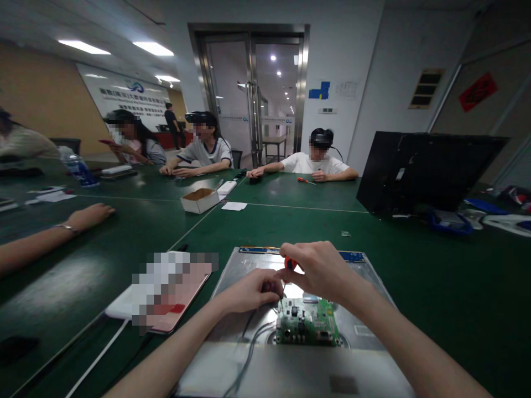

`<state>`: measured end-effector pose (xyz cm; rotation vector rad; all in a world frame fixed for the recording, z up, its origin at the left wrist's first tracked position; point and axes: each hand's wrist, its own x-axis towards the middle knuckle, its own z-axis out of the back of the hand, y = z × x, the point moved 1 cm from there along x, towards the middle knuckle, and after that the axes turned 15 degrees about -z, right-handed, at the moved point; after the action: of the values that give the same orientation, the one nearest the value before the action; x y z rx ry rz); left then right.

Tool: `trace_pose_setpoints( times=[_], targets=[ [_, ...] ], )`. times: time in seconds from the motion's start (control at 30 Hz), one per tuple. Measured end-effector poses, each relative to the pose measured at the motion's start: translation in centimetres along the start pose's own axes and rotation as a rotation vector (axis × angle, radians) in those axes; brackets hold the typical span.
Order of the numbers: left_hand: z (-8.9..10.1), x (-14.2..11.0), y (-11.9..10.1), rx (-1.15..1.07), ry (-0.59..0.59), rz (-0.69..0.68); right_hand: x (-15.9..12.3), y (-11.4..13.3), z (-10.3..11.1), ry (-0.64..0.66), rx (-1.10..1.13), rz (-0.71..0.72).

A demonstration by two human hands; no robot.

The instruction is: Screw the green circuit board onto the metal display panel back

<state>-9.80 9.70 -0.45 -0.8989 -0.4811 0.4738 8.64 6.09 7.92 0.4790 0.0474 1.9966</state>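
My right hand (323, 273) is closed around the red and black handle of a screwdriver (290, 263). Its thin shaft points down to the upper left corner of a green circuit board (306, 326). Beside the shaft, my left hand (258, 290) has its fingers curled together near that same corner; whatever they may pinch is hidden. The board lies on the silver metal back of a flat panel (373, 362), which has a blue strip (352, 256) along its far edge. Dark cables (249, 354) run from the board's left side over the panel.
Left of the panel lie a pink phone (188, 293) and a white device (120, 307) with a cable. Farther off are an open white box (200, 202), a red screwdriver (305, 180) and a large black monitor (427, 171). Another person's forearm (45, 243) rests at left; several people sit around the green table (290, 224).
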Motion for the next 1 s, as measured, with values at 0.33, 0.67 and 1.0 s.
trace_pose_setpoints(
  times=[0.33, 0.67, 1.0],
  targets=[
    [-0.01, -0.03, 0.41, -0.005, -0.018, 0.028, 0.11, 0.22, -0.08, 0.000, 0.041, 0.003],
    [-0.02, -0.09, 0.56, 0.005, -0.010, 0.020, -0.04, 0.33, 0.02, 0.003, 0.048, 0.007],
    [-0.01, -0.08, 0.53, 0.014, 0.006, 0.047, 0.08, 0.16, 0.15, -0.012, 0.016, -0.009]
  ],
)
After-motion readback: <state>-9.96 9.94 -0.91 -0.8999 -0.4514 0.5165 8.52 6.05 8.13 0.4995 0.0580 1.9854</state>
